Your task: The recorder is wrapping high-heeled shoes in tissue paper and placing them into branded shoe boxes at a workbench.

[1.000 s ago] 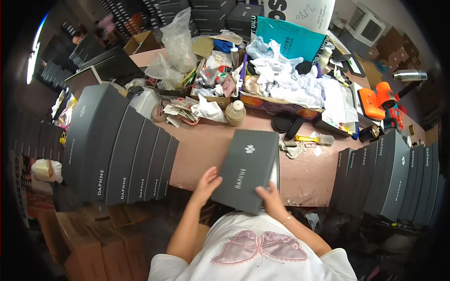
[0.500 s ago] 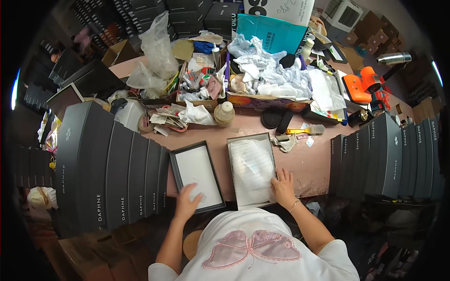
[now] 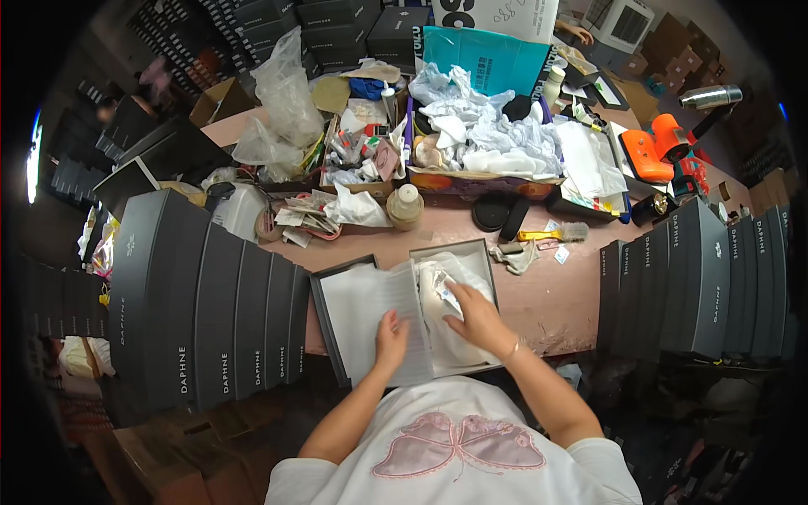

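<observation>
- Apparently unwrapping, with curled left hand (image 3: 391,338) at white paper (image 3: 358,307); cannot tell if clamped.
- With right hand (image 3: 480,320), thumb apart from fingers, over wrapped contents (image 3: 459,349) in open box (image 3: 481,251), on table (image 3: 551,303).
- Probably calls for holding paper clear.

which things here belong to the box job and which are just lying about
In use:
open box
lid
translucent sheet at left hand
white wrapping at right hand

Apparently lying about:
yellow-handled brush
bottle
crumpled cloth
</observation>
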Demonstrator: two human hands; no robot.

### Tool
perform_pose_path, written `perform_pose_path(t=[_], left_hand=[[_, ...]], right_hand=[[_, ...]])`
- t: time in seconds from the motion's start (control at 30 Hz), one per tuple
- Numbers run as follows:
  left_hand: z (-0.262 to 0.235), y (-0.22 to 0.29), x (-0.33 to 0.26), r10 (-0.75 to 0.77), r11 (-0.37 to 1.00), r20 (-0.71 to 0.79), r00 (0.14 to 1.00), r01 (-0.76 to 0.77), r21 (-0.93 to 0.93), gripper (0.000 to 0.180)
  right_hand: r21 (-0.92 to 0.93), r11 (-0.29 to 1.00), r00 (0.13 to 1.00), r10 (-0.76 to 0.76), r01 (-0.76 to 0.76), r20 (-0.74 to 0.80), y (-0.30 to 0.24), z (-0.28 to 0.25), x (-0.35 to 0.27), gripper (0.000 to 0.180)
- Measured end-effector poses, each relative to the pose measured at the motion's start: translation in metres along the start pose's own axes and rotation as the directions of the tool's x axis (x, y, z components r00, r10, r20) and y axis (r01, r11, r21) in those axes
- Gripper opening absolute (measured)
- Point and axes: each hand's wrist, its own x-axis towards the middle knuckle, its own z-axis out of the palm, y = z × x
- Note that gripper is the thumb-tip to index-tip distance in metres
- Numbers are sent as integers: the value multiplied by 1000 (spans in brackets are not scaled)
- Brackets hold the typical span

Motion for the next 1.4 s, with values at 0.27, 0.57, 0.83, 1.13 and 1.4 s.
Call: perform_pose_path(t=[0.27, 0.57, 0.83, 1.13, 1.4], left_hand=[[27, 80, -45, 162, 983, 242, 957, -137, -119, 51], [25, 39, -14, -41, 220, 661, 749, 652, -726, 49], [-1, 38, -53, -154, 380, 805, 573, 786, -487, 18], [-3, 60, -63, -87, 987, 887, 453, 161, 14, 22], [16, 73, -52, -303, 919, 840, 451, -95, 383, 29]], right_hand=[[-90, 984, 988, 156, -155, 14, 80, 61, 29, 42], [371, 909, 980, 148, -188, 134, -20, 17, -14, 45], [-257, 953, 974, 195, -159, 120, 70, 107, -49, 24], [155, 953, 943, 287, -262, -167, 19, -50, -65, 39], [-468, 768, 889, 293, -438, -351, 143, -58, -95, 31]])
